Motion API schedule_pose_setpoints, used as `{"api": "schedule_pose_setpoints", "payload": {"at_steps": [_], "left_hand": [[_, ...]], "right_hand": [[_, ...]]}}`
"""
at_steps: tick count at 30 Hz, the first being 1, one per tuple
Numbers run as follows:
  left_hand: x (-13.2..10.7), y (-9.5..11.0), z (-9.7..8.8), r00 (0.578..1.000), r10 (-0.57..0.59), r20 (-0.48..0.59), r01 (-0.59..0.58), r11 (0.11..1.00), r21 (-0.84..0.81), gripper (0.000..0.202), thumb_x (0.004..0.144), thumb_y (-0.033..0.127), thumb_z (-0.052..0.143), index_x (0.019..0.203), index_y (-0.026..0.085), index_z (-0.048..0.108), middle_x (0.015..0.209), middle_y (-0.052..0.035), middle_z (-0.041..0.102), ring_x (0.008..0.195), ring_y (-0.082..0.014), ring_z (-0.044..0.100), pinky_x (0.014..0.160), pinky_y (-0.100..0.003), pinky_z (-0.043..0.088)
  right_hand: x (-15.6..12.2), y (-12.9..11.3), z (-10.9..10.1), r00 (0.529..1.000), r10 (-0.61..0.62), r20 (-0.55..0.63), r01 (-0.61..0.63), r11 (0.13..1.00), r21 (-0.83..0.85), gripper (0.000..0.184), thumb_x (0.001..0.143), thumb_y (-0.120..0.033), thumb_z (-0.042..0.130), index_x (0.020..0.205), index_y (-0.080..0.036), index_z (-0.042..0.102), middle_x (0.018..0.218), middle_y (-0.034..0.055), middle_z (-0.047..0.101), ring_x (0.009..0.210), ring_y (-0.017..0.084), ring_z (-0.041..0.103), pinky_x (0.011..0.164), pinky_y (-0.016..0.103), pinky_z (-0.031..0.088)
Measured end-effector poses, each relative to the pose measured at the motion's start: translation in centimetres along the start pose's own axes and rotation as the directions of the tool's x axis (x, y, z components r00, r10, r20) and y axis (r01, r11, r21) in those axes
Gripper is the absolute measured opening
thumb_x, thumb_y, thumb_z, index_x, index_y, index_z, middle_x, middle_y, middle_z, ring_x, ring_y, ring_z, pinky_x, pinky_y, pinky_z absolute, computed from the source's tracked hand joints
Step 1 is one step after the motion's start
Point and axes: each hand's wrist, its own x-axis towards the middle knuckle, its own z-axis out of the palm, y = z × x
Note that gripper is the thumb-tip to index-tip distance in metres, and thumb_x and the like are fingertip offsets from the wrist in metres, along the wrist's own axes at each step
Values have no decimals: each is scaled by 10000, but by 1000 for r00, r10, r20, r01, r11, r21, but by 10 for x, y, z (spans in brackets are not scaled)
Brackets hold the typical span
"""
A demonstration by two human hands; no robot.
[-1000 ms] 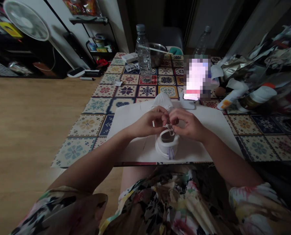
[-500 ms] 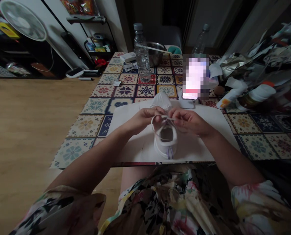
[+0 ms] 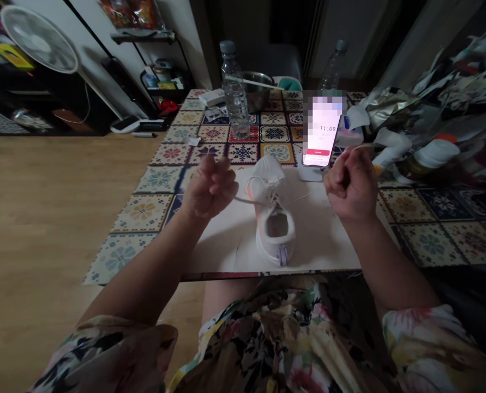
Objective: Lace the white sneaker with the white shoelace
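A white sneaker (image 3: 276,248) stands on a white sheet (image 3: 222,248), its heel toward me and its toe pointing away. My left hand (image 3: 211,186) is a fist to the left of the shoe, closed on a shoelace (image 3: 246,201) that runs back to the shoe's tongue. On the other side, my right hand (image 3: 352,184) is also a fist, raised near the phone. A lace end shows above its fingers, and a thin stretch of lace lies between it and the shoe. Both hands are clear of the shoe's body.
A lit phone (image 3: 319,136) leans on a small stand (image 3: 310,173) behind the sheet. Farther back are a clear plastic bottle (image 3: 235,103) and a metal pot (image 3: 259,93). White bottles (image 3: 437,155) and assorted clutter crowd the patterned table's right side.
My hands were together over the shoe's opening, fingering the laces. They have since moved wide apart to left and right, each closed on lace, and the shoe's top is uncovered.
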Motion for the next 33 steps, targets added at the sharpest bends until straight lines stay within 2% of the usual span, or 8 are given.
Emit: {"api": "schedule_pose_setpoints", "payload": {"at_steps": [2,4,8,12,17,24,28,33], "left_hand": [[-4,-1,8,976,-118,180,127,991,-39,347,643,539,821,691,231,667,573,41,483,391,-47,373,358,-210,325],[-8,-4,19,917,-245,316,255,967,10,298,661,437,843,743,184,710,579,28,565,408,-60,471,384,-207,384],[-14,-9,36,876,-327,354,328,943,59,435,645,347,871,1011,160,729,603,26,627,450,-70,537,425,-185,452],[-20,-10,40,901,-310,304,301,951,75,477,652,339,870,1071,168,718,644,0,671,476,-76,558,437,-174,474],[-25,-11,44,954,-246,171,230,967,108,354,668,437,846,806,132,733,585,-8,636,434,-66,512,401,-176,423],[-26,-8,45,967,-154,201,129,983,132,356,687,439,834,715,123,671,612,-17,635,477,-68,515,433,-185,408],[-26,-8,46,972,-109,209,72,981,177,331,706,413,828,718,130,657,670,-32,662,529,-82,552,480,-199,439],[-27,-8,43,957,-17,288,-55,970,237,267,775,383,780,734,142,671,722,-59,691,644,-128,637,594,-237,506]], "right_hand": [[-8,6,8,999,28,-18,-29,997,-69,271,845,-508,680,815,-262,570,553,-81,431,386,63,317,365,220,241],[-18,11,18,992,95,79,-82,985,-153,303,822,-518,701,807,-236,593,562,-72,473,428,64,390,392,206,279],[-34,17,30,946,169,276,-102,965,-241,300,828,-484,708,782,-198,629,568,-54,529,505,80,479,479,214,386],[-40,19,35,946,172,275,-105,964,-243,263,842,-423,707,740,-197,621,557,-60,531,494,75,465,469,207,373],[-42,16,37,940,51,337,80,929,-363,139,879,-283,650,764,-204,645,664,-30,622,574,93,528,544,230,429],[-40,9,36,886,-57,459,252,892,-375,48,856,-219,651,813,-201,637,730,-11,613,631,107,545,585,245,454],[-39,13,38,917,39,398,103,939,-327,244,930,-316,568,725,-196,623,683,-6,596,631,115,540,608,265,455],[-43,16,38,960,181,214,-109,944,-312,206,824,-351,717,777,-212,572,649,-52,544,563,91,486,514,218,393]]}}
